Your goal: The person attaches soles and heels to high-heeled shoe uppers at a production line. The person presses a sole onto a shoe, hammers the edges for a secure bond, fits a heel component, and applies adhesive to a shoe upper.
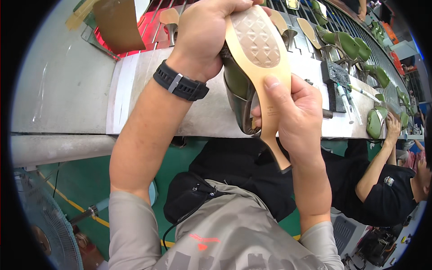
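Note:
I hold a green high-heeled shoe [258,67] upside down, its tan sole with a diamond-patterned tread facing me. My left hand [202,33] grips the toe end from above; a black watch sits on that wrist. My right hand [292,117] clasps the shoe's waist and heel part, thumb pressed flat on the sole. The thin tan heel sticks out toward my body below that hand.
A grey workbench [67,90] runs across, with a conveyor rack of green shoes [351,45] and tan soles behind. A black block [335,74] and syringe-like tools lie at right. A co-worker [387,180] in black sits at my right, handling a green shoe. A fan [45,220] stands lower left.

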`<state>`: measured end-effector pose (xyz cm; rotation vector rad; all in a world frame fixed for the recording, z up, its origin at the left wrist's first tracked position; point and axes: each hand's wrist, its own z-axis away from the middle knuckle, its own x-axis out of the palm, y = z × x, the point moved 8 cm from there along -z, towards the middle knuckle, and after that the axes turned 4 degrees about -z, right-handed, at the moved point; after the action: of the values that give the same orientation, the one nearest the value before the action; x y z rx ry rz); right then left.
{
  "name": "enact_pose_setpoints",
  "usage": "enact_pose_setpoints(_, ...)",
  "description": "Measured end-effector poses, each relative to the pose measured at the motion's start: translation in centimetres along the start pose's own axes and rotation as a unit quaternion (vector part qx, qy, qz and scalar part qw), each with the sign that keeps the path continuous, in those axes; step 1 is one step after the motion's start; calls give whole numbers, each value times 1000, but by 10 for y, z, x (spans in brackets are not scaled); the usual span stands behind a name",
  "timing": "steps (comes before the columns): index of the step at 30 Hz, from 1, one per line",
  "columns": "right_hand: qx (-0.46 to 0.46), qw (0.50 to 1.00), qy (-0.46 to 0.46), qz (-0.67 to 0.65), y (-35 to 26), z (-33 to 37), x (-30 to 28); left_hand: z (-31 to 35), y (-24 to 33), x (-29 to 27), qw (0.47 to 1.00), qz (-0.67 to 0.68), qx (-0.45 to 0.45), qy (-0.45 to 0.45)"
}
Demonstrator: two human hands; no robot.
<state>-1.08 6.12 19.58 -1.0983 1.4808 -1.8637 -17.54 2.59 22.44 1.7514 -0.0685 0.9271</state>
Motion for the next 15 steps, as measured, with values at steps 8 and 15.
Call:
enact_pose_setpoints(8, -185, 953, -37, 235, -49, -19, -22, 21, -6, 26, 981, -159, 32, -102)
enact_pose_setpoints(15, -78, 988, 25, 131, -38, -7, -100, 62, -65, -45, 989, -130, -72, -6)
